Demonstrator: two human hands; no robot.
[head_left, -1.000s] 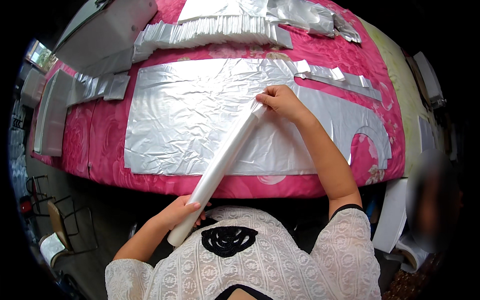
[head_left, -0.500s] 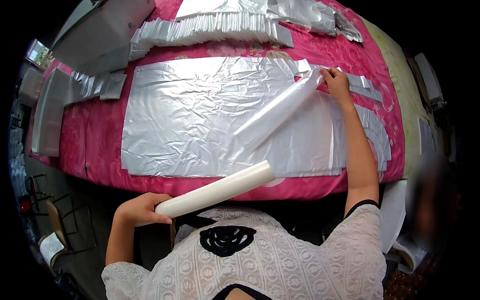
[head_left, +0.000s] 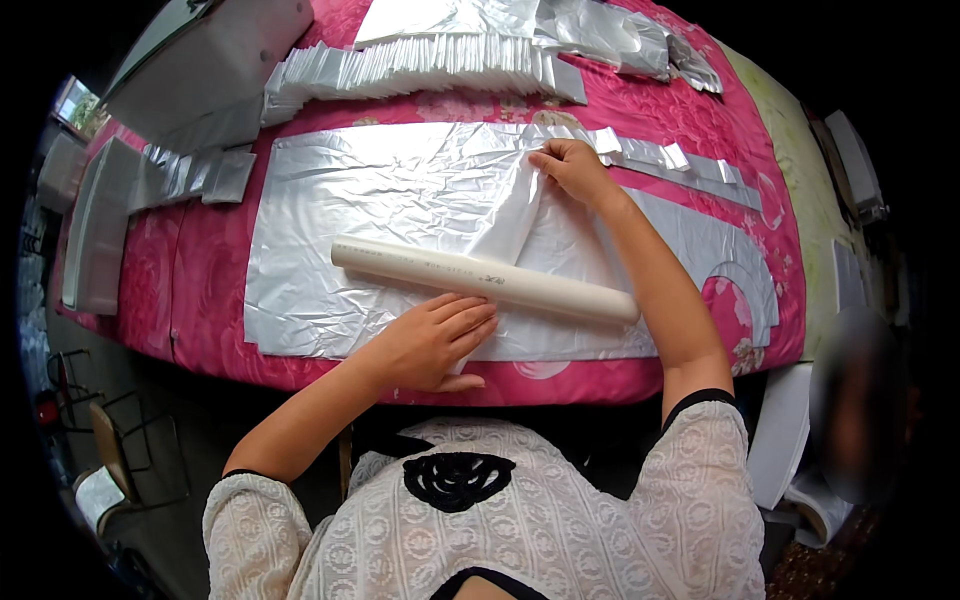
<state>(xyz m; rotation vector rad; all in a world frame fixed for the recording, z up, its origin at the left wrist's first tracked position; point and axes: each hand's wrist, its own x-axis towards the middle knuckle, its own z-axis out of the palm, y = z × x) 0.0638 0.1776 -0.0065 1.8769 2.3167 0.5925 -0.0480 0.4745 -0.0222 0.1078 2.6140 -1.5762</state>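
A stack of thin silvery plastic bags [head_left: 340, 200] with cut-out handles lies flat across the table in front of me. My right hand [head_left: 572, 170] pinches the far edge of the top plastic bag [head_left: 512, 215] and holds it raised in a slanting fold. A cream plastic pipe [head_left: 420, 266] rests across the stack, over the lower part of that fold. Just on the near side of the pipe, my left hand [head_left: 440, 340] is stretched out with its fingers extended, gripping nothing. Whether its fingertips touch the pipe is hard to tell.
A pink flowered cloth [head_left: 210, 250] covers the table. Along the far side stands a long row of folded bags [head_left: 420, 65], with more loose bags [head_left: 600, 40] behind it. White boxes [head_left: 210, 65] stand at the far left. A chair [head_left: 120, 450] is on the floor at left.
My left hand has laid the pipe on the bags and let go of it. The right hand has drawn the bag's edge leftward, still pinching it.
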